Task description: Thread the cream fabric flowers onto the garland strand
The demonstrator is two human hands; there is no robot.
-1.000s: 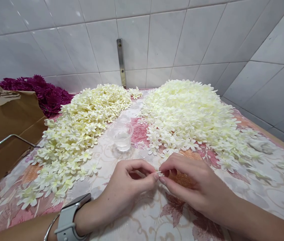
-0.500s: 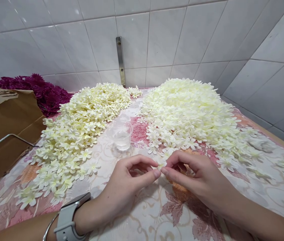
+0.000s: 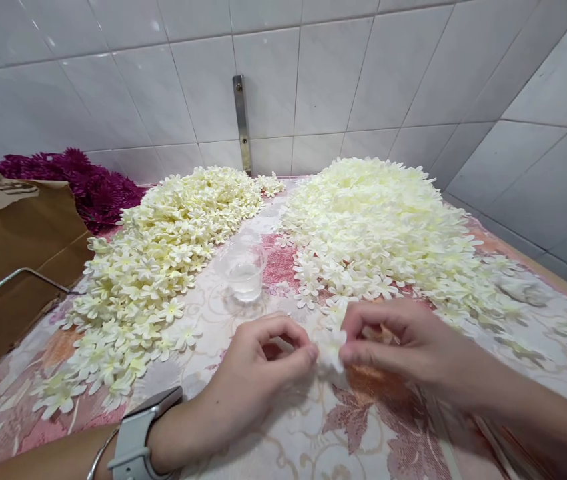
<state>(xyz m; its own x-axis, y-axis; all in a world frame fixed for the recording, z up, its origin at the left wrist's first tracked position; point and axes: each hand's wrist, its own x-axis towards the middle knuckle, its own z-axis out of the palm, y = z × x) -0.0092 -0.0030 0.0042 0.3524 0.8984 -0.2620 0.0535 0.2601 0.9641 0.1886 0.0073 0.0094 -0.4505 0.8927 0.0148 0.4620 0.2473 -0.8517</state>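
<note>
Indoors, over floral cloth [image 3: 293, 433] by tiles [image 3: 333, 73], right grip [image 3: 345, 341] pinches flower [image 3: 329, 348]; left grip [image 3: 312, 347] closed, contents unclear.

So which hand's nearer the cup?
Left. The left hand is just in front of the cup; the right hand is farther off, in front and to the right.

Single small white thin-petalled flower [image 3: 330, 352], open, petals spread, smeared by motion blur; held up between left hand [image 3: 258, 370] and right hand [image 3: 413, 341]; right thumb and index finger pinch its right edge, left fingertips right at its left edge, unclear if gripping; petal count and centre too blurred to read
</note>
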